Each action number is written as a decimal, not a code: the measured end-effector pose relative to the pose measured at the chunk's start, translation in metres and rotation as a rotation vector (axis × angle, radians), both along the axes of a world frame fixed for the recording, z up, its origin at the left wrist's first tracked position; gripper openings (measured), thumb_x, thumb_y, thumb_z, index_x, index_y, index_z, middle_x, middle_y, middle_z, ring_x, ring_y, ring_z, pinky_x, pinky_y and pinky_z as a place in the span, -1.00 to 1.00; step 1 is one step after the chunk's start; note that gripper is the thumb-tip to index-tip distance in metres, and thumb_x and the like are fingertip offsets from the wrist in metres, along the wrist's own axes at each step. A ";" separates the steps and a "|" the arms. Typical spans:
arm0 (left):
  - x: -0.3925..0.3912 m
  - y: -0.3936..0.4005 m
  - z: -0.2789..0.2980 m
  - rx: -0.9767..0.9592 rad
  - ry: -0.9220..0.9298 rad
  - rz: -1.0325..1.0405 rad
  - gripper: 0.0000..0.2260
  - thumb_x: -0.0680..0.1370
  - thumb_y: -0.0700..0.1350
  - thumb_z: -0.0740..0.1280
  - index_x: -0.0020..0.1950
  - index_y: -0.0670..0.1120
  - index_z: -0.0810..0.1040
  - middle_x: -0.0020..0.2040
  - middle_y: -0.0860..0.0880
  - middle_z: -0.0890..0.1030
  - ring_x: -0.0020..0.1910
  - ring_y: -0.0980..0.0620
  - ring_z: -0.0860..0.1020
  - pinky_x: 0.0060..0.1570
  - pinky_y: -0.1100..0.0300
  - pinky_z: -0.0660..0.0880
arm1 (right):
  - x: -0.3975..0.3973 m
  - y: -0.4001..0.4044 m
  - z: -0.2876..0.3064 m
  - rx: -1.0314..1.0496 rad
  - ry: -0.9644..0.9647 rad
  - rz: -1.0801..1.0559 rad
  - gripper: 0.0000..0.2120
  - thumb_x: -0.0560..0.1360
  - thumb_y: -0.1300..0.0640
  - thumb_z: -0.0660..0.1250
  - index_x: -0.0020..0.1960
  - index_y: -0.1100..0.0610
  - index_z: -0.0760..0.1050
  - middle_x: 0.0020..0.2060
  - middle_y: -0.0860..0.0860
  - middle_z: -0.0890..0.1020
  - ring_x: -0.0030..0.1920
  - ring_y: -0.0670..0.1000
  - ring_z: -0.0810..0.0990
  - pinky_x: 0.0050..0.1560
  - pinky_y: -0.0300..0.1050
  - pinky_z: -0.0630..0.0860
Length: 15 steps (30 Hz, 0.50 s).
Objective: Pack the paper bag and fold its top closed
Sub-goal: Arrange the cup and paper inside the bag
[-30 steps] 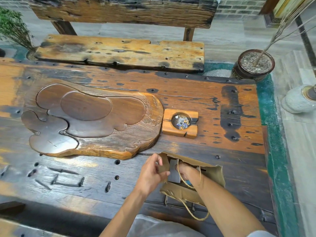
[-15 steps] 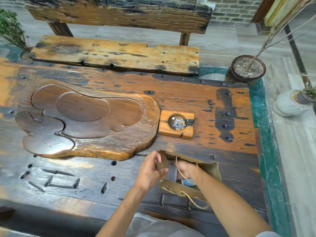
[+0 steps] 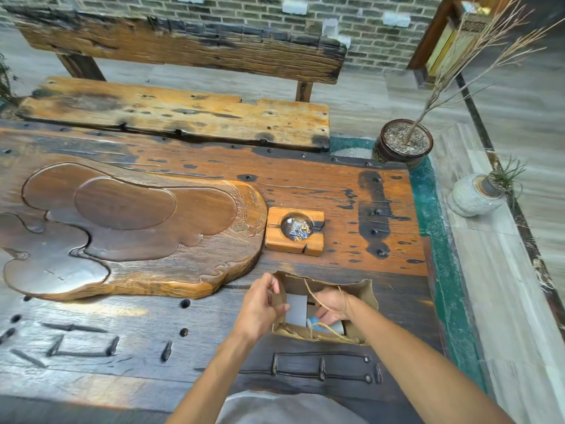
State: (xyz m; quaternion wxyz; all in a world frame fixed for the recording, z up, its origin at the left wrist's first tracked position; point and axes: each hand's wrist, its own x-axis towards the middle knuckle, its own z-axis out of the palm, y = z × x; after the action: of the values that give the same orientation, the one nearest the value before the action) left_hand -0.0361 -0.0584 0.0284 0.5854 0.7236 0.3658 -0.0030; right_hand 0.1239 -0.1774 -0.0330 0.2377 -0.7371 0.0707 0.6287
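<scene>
You had the paper bag (image 3: 363, 296) standing open on the dark near part of the counter (image 3: 305, 185), just in front of your body and a little to the right of centre. Your left hand (image 3: 260, 307) pinched the bag's left wall near its rim, thumb and fingers curled onto the brown paper, holding that side apart. Your right hand (image 3: 333, 304) reached down inside the open mouth, its fingers curled low among the contents; whether that grip actually had hold of anything, I cannot tell, because the fingertips were hidden behind the paper and the items. One twine handle (image 3: 318, 296) lay draped across your right wrist, and another looped over the near rim.

Inside the bag stood a white box (image 3: 296, 309) against the left side, and beside it, lower and nearer you, lay a white tube with a blue end (image 3: 321, 327), close under your right fingers.

Beyond the bag on the counter sat a small wooden ashtray (image 3: 293, 231) with bits of debris in its round bowl, and to its left, just beside it, the large carved wooden tea tray (image 3: 128, 228). A wooden bench (image 3: 183, 117) stood past the far edge of the counter.
</scene>
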 end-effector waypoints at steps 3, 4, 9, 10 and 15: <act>-0.002 0.000 -0.002 0.004 -0.004 0.002 -0.61 0.42 -0.36 0.46 -0.20 0.01 0.30 -0.29 0.01 0.35 -0.51 0.21 0.32 -0.50 0.34 0.32 | 0.007 -0.006 0.000 -0.031 -0.075 0.091 -0.38 0.62 -0.09 0.17 0.53 0.24 0.13 0.38 0.30 0.43 -0.13 0.10 0.61 -0.26 -0.12 0.60; -0.003 0.001 -0.003 0.002 -0.003 0.001 -0.60 0.42 -0.36 0.47 -0.21 0.03 0.30 -0.28 0.01 0.35 -0.47 0.16 0.32 -0.48 0.30 0.33 | 0.010 -0.009 0.000 -0.070 -0.078 0.132 -0.39 0.61 -0.11 0.19 0.50 0.24 0.19 0.37 0.26 0.45 -0.24 0.04 0.58 -0.33 -0.18 0.59; -0.006 0.003 -0.004 0.028 0.003 -0.008 -0.60 0.42 -0.34 0.47 -0.21 0.04 0.30 -0.25 0.01 0.34 -0.45 0.15 0.32 -0.50 0.35 0.32 | 0.019 -0.024 -0.014 -0.279 -0.136 0.285 -0.62 0.57 -0.12 0.26 0.07 0.22 0.45 -0.13 0.12 0.60 -0.60 -0.07 0.56 -0.28 -0.28 0.64; -0.005 0.003 -0.004 0.029 -0.001 -0.008 -0.59 0.42 -0.34 0.47 -0.21 0.04 0.30 -0.23 -0.01 0.35 -0.45 0.15 0.32 -0.49 0.34 0.33 | 0.019 -0.025 -0.013 -0.327 -0.135 0.297 -0.62 0.58 -0.09 0.26 0.09 0.25 0.46 -0.24 0.11 0.56 -0.68 -0.07 0.53 -0.35 -0.27 0.62; -0.005 0.004 -0.005 0.014 0.004 0.003 -0.57 0.42 -0.33 0.47 -0.24 0.11 0.31 -0.25 0.02 0.35 -0.41 0.11 0.33 -0.43 0.22 0.39 | 0.017 -0.023 -0.010 -0.384 -0.187 0.370 -0.68 0.63 0.15 0.22 -0.24 0.32 0.37 -0.25 0.19 0.70 -0.68 -0.05 0.52 -0.69 -0.27 0.43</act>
State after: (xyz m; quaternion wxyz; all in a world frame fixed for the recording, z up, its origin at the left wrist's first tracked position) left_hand -0.0413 -0.0540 0.0233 0.5797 0.7270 0.3680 -0.0010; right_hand 0.1405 -0.2007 -0.0433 -0.0197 -0.8238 0.0306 0.5658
